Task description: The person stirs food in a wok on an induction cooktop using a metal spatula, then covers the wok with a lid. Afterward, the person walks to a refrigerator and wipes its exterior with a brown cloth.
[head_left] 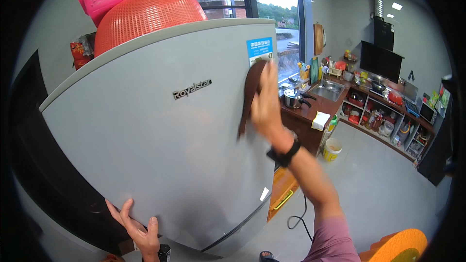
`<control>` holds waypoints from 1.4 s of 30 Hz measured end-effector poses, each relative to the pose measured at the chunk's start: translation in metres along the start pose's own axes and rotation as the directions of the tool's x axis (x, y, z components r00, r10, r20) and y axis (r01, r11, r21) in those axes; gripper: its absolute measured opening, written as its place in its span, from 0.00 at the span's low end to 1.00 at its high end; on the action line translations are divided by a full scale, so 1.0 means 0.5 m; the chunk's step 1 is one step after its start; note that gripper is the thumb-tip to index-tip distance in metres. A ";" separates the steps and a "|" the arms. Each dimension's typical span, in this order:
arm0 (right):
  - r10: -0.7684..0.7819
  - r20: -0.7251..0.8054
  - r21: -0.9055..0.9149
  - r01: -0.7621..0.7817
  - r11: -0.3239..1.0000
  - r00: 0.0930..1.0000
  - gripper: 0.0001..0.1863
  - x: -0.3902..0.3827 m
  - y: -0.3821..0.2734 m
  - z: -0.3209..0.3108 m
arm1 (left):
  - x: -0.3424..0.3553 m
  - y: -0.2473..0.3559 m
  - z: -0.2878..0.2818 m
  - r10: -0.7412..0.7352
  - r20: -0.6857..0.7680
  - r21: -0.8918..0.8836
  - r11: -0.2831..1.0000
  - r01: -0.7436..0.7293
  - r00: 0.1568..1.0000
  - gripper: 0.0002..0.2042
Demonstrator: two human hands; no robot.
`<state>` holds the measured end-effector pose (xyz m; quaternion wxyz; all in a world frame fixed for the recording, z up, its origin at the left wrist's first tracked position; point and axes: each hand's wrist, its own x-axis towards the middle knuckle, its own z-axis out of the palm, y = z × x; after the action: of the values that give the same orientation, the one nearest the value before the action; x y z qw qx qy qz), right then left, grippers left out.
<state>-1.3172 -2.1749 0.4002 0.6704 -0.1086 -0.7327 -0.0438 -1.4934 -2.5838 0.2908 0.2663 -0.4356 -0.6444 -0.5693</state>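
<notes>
At the near left, the lower edge of a gray fridge [145,136] is touched by the left hand [141,230], its fingers spread wide. A red basket [150,17] is set on top. Near the fridge's right side, a brown cloth [251,90] is held flat against it by the right hand [266,102], beside a blue sticker [259,47]. Farther right, a pot [292,98] is seen on a brown counter [305,111].

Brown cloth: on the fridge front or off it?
On: the right hand presses the brown cloth against the fridge front.
</notes>
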 end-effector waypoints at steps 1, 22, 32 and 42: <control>0.057 -0.057 0.013 -0.056 0.998 0.997 0.40 0.053 0.037 0.007 | 0.001 -0.002 0.003 0.006 -0.008 -0.001 1.000 -0.006 1.000 0.37; -0.024 0.074 0.093 0.017 0.996 0.997 0.37 -0.181 -0.225 0.091 | 0.006 0.005 0.011 0.022 -0.015 -0.180 0.983 -0.025 1.000 0.33; 0.223 -0.119 0.071 -0.216 0.974 0.968 0.47 0.031 -0.143 0.045 | -0.046 0.039 -0.052 -0.040 -0.114 0.001 0.999 0.041 0.993 0.28; -0.340 0.199 0.143 0.316 0.938 0.919 0.47 -0.048 -0.455 0.092 | -0.051 0.066 -0.012 0.203 0.030 -0.002 0.979 -0.203 0.979 0.24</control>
<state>-1.4095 -2.3887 0.3903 0.5730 0.0481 -0.8115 -0.1038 -1.4535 -2.5970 0.2871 0.3134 -0.5073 -0.6007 -0.5325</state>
